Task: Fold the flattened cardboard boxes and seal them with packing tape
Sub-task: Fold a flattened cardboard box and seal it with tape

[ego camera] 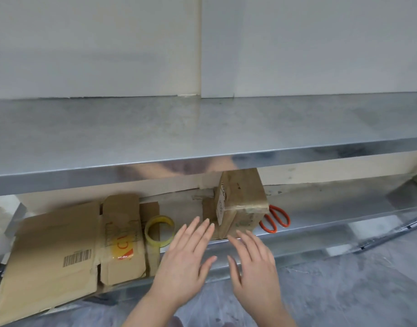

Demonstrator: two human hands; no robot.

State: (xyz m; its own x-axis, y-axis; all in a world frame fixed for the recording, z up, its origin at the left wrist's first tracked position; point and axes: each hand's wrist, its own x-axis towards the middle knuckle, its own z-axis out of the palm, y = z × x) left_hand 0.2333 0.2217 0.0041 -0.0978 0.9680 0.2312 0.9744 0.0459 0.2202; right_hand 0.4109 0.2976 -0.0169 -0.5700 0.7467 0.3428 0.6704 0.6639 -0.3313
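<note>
While nothing is gripped, the left hand (186,258) and right hand (252,263) are held flat, fingers spread, over the front edge of the lower shelf (332,204). The packing tape roll (160,231) is seen just left of the left fingertips. The flattened cardboard boxes (56,251) lie farther left, long axes front to back, so the left hand is judged nearer. A taped box (243,204) is set straight ahead.

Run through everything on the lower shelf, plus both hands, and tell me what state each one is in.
Large flat box: flattened, unfolded.
Small flat box: flattened, unfolded.
Tape roll: tilted on edge, not held.
Folded box: assembled, taped shut.
Scissors: blades hidden behind the folded box.
Left hand: open, fingers spread, holding nothing.
Right hand: open, fingers spread, holding nothing.
</note>
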